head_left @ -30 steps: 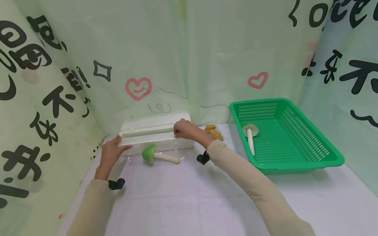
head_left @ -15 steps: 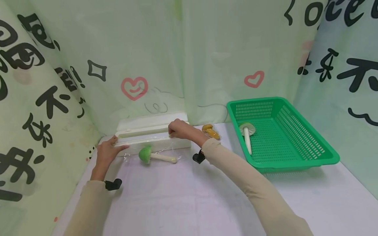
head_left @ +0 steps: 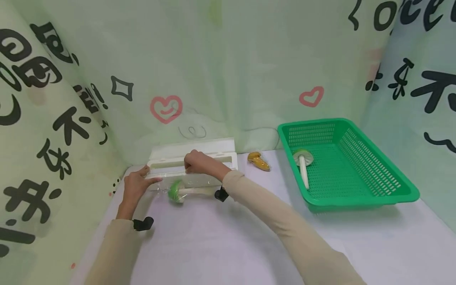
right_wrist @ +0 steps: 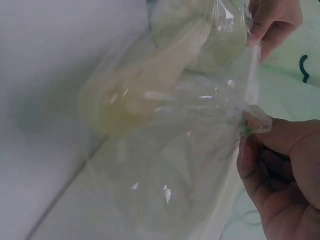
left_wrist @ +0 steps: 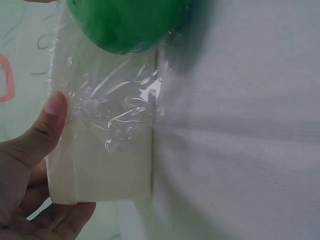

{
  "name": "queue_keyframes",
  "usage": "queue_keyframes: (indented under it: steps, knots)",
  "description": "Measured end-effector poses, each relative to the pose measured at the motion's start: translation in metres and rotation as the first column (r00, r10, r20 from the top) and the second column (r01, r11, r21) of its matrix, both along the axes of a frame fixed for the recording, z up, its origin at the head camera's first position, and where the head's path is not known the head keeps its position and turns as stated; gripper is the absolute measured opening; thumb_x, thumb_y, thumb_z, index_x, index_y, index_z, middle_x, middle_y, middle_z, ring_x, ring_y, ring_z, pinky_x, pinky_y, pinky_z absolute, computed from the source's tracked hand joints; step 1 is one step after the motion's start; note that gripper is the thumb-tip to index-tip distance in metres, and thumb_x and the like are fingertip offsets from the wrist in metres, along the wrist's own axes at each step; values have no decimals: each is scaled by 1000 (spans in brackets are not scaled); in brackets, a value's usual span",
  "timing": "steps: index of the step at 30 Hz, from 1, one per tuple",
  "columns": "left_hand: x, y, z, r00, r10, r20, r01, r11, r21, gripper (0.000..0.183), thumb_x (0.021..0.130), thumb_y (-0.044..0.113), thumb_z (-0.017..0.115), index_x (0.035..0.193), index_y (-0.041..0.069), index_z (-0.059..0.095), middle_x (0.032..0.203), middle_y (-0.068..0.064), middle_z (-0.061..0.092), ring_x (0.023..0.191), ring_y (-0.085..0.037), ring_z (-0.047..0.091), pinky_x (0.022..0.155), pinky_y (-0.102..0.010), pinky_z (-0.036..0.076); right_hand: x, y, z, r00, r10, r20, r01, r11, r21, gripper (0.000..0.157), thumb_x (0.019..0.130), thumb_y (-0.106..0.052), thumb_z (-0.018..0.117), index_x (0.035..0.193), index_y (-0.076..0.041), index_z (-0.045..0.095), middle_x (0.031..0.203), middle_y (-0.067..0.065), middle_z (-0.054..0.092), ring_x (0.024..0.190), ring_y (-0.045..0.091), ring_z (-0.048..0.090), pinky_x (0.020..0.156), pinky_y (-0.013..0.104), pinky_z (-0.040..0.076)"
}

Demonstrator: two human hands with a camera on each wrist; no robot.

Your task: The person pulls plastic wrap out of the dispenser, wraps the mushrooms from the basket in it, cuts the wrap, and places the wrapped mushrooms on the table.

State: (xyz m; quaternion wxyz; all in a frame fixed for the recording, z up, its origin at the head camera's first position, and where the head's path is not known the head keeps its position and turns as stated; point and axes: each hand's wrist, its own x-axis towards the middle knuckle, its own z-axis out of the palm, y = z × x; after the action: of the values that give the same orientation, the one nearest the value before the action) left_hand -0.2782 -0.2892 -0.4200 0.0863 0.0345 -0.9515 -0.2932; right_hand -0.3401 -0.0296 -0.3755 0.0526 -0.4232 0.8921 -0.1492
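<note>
A white cling film dispenser (head_left: 192,181) stands at the back of the table with its lid (head_left: 192,147) raised. My left hand (head_left: 137,186) grips its left end, thumb along the front edge and fingers behind. My right hand (head_left: 199,162) is over the middle of the front edge. Between its thumb and fingertip it pinches a small green slide cutter (right_wrist: 246,129), where clear film (right_wrist: 170,145) bunches up. The film hangs down the dispenser's front over a toy mushroom with a green cap (left_wrist: 127,25) and a pale stem (right_wrist: 165,65), lying on the table.
A green plastic basket (head_left: 360,204) on the right holds another mushroom (head_left: 303,168) with a white stem. A yellow-brown mushroom (head_left: 259,161) in film lies between dispenser and basket. A printed curtain (head_left: 256,71) hangs close behind.
My right hand has slid left along the dispenser's front edge with the slide cutter, from near its right end to the middle. My left hand stays on the left end.
</note>
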Motion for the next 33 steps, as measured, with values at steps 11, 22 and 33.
queue_keyframes:
  steps: [11,22,33]
  knots:
    - [-4,-5,12,999,28,-35,-28,1000,-3,80,85,33,84,144,-4,44,151,-18,42,135,-59,31,108,-64,33,-3,-25,16,1000,-21,-18,22,998,63,35,97,-9,70,70,-11,48,68,-3,30,64,12,28,64,24,32]
    - [8,12,-23,995,28,-99,-24,999,43,70,82,27,86,136,-4,53,138,-19,54,98,-50,57,73,-45,45,19,-104,-23,987,-141,-71,143,989,24,11,98,-20,71,103,-11,73,93,0,73,81,11,65,68,20,51]
    - [3,4,-23,979,109,-170,-90,989,115,62,81,27,85,132,0,63,114,-29,68,61,-27,44,66,-41,43,16,-140,-21,963,-268,-12,263,953,-153,5,91,-18,78,88,-16,81,83,-5,74,65,5,60,58,15,46]
